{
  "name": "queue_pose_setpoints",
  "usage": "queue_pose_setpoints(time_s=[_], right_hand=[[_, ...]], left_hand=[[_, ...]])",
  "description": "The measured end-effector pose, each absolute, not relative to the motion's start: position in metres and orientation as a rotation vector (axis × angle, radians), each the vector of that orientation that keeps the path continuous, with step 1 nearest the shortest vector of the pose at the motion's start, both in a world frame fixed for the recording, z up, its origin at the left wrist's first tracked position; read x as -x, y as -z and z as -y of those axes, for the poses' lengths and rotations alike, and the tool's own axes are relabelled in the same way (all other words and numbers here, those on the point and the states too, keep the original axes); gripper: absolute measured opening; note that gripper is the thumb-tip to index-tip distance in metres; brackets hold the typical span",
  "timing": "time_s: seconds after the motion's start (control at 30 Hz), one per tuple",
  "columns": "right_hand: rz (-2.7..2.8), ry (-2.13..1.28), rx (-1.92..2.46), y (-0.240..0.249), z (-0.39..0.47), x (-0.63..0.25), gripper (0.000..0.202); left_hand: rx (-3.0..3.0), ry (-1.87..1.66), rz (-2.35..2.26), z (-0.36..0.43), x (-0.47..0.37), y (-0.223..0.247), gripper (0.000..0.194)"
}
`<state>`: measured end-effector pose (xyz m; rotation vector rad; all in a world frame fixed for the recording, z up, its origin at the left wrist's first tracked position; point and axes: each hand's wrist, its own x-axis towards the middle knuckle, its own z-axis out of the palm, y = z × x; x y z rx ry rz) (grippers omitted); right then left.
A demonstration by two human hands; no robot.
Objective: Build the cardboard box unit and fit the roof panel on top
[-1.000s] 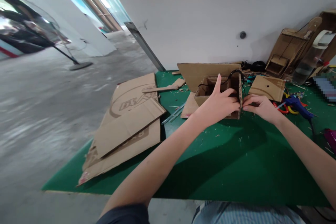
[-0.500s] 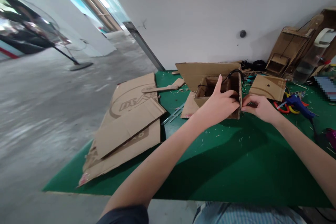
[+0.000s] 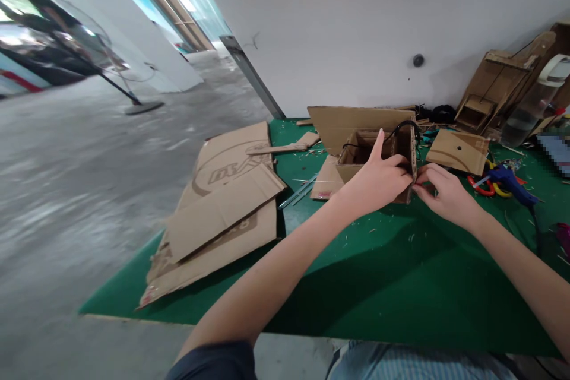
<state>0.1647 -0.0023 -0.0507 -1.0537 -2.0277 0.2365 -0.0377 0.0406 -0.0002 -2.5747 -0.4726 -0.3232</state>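
While your left hand (image 3: 379, 180) sits inside the cardboard box (image 3: 356, 123), your right hand (image 3: 449, 193) touches its outside; I can't tell whether either grips.

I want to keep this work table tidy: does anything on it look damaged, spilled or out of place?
Yes: small scraps lie scattered over the green table, near the cardboard box, like litter. The large cardboard sheet on the left looks ragged along its left edge.
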Motion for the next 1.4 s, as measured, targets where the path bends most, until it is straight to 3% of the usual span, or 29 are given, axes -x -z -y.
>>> queue_pose_setpoints(time_s=[0.27, 0.6, 1.1, 1.4], right_hand=[[2.135, 0.026, 1.293, 0.048, 0.003, -0.160, 0.014], [2.451, -0.213, 1.189, 0.025, -0.001, -0.173, 0.024], [2.355, -0.123, 1.574, 0.016, 0.003, -0.160, 0.016], [2.299, 0.018, 1.773, 0.013, 0.009, -0.144, 0.023]], left_hand=[[2.602, 0.341, 0.483, -0.042, 0.038, 0.001, 0.022], [2.603, 0.327, 0.484, -0.041, 0.039, -0.002, 0.021], [2.654, 0.347, 0.505, -0.040, 0.038, -0.002, 0.024], [2.650, 0.339, 0.512, -0.041, 0.038, -0.002, 0.023]])
